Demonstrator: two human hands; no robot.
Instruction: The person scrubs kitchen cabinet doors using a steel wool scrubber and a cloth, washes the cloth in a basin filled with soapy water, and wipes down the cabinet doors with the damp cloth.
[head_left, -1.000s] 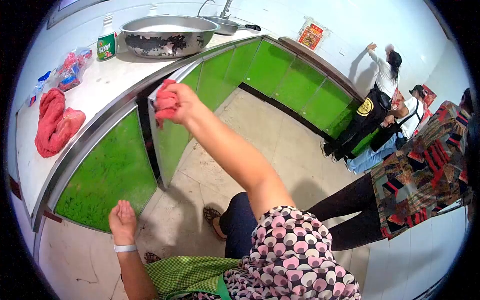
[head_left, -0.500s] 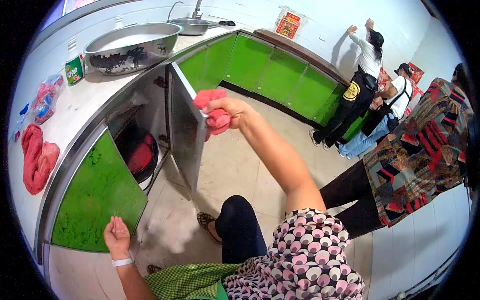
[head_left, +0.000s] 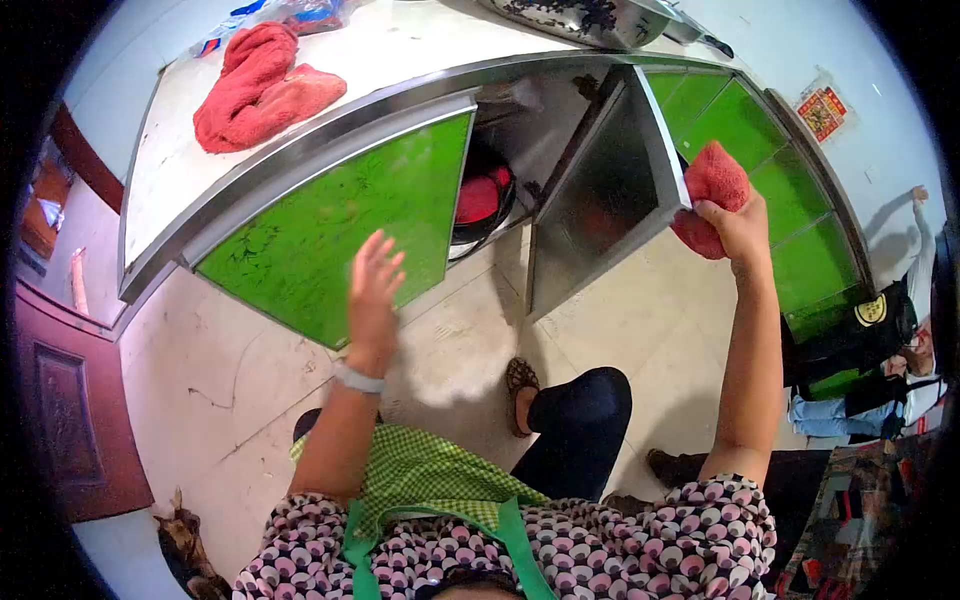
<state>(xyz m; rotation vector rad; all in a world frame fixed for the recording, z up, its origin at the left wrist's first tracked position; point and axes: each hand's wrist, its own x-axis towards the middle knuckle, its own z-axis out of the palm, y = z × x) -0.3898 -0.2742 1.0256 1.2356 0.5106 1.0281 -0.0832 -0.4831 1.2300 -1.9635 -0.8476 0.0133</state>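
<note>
My right hand (head_left: 738, 222) grips a red cloth (head_left: 716, 180) against the outer edge of an open cabinet door (head_left: 610, 195). Fingers apart and holding nothing, my left hand (head_left: 374, 300) is raised in front of a closed green cabinet door (head_left: 345, 225). Inside the open cabinet, a round black and red object (head_left: 482, 196) is partly visible. Another red cloth (head_left: 262, 92) lies bunched on the white countertop (head_left: 165, 190) at the upper left.
A metal basin (head_left: 590, 18) and plastic bags (head_left: 310, 12) stand on the counter. Green cabinets (head_left: 815, 260) run along the right. People (head_left: 880, 340) are at the right edge, one in patterned clothing (head_left: 860, 520) close by. A dark red door (head_left: 75, 400) is at the left.
The cabinet door has swung wider open, with my right hand and its cloth at the edge. My left hand has risen. The view has turned toward the left and down.
</note>
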